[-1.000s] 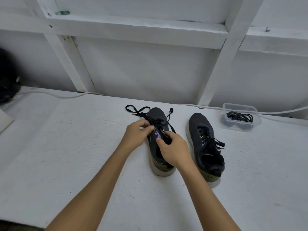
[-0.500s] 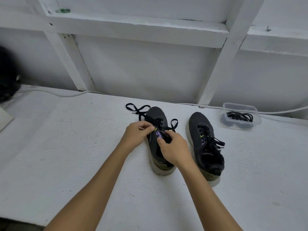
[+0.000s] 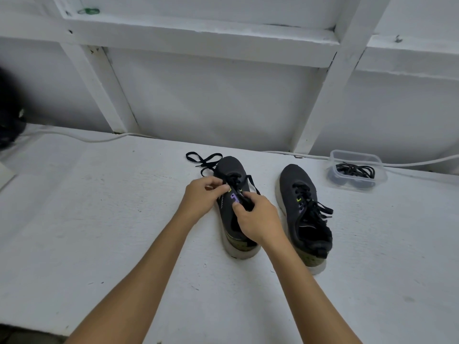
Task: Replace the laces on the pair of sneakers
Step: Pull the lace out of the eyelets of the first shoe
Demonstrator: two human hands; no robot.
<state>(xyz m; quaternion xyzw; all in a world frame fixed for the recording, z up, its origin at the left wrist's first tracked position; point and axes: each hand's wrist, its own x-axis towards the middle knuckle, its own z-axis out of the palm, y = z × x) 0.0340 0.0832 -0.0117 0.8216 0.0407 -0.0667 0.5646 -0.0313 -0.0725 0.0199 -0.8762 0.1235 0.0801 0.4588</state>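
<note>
Two dark grey sneakers with pale soles stand toes-away on the white table. On the left sneaker (image 3: 231, 167), a black lace (image 3: 203, 160) trails loose past the toe to the left. My left hand (image 3: 202, 198) pinches that lace at the shoe's left eyelets. My right hand (image 3: 258, 219) holds the tongue area and the lace on the shoe's right side, with its fingers curled. The right sneaker (image 3: 298, 184) stands apart, laced in black, untouched.
A clear plastic tub (image 3: 357, 178) with black laces inside sits at the back right. A white cable (image 3: 82, 139) runs along the wall's foot. A dark object (image 3: 10, 120) sits at the far left. White wall framing (image 3: 198, 40) rises behind the table (image 3: 99, 232).
The loose lace end on the shoe's right side has been drawn in and down toward my right hand. Both hands stay at the eyelets with small finger shifts.
</note>
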